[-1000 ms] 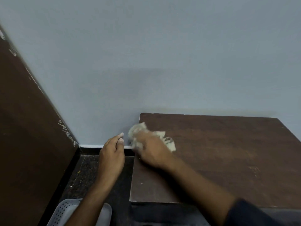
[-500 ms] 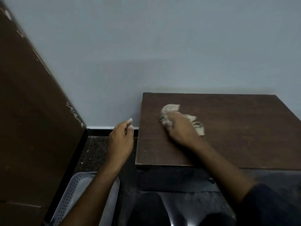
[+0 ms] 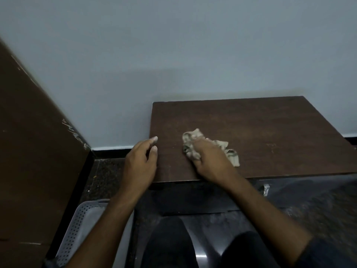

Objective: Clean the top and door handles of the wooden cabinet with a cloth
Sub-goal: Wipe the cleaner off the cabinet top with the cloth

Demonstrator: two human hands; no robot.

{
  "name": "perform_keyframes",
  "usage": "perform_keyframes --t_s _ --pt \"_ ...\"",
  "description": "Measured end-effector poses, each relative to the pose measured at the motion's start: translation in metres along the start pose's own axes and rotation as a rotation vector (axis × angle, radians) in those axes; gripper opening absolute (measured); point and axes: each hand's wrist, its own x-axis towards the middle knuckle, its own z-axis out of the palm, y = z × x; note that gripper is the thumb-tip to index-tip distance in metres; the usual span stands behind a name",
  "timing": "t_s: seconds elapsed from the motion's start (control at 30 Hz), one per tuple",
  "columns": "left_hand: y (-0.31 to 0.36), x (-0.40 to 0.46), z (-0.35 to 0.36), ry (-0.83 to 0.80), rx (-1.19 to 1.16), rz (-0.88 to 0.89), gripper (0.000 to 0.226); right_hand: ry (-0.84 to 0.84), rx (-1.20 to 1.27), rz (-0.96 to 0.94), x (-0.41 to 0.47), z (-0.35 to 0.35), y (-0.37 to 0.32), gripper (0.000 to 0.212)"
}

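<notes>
Cloth lies bunched on the left part of the wooden cabinet's top, pinned under your right hand, whose fingers curl down over the wad and hold it against the wood, likely so that pressure goes into each wipe; its loose tail trails out to the right of your knuckles. Your left hand sits at the top's left edge, fingers loosely bent and holding nothing, thumb and forefinger tips just over the edge; whether it touches the wood you cannot tell. It seems placed there to steady you. One pale door handle shows below the front edge, untouched. Around these, a perforated basket stands on the floor beside a tall brown panel, under a grey wall.
</notes>
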Motion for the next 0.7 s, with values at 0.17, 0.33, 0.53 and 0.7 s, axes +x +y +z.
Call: perform_keyframes --t_s 0.17,0.33,0.53,0.7 --pt "-0.004 -0.001 -0.013 0.05 -0.013 -0.042 0.03 -0.057 0.003 -0.358 -0.026 0.052 -0.072 0.055" --pt "-0.006 -0.005 -0.023 0.041 0.013 -0.05 0.031 -0.028 -0.105 -0.472 -0.03 0.058 -0.073 0.047" --pt "-0.004 -0.016 -0.016 0.033 0.017 -0.08 0.033 0.233 -0.316 -0.525 -0.068 0.028 0.028 0.032" --pt "0.002 -0.017 -0.007 0.027 0.025 -0.066 0.033 0.353 -0.364 -0.544 -0.059 0.05 -0.015 0.025"
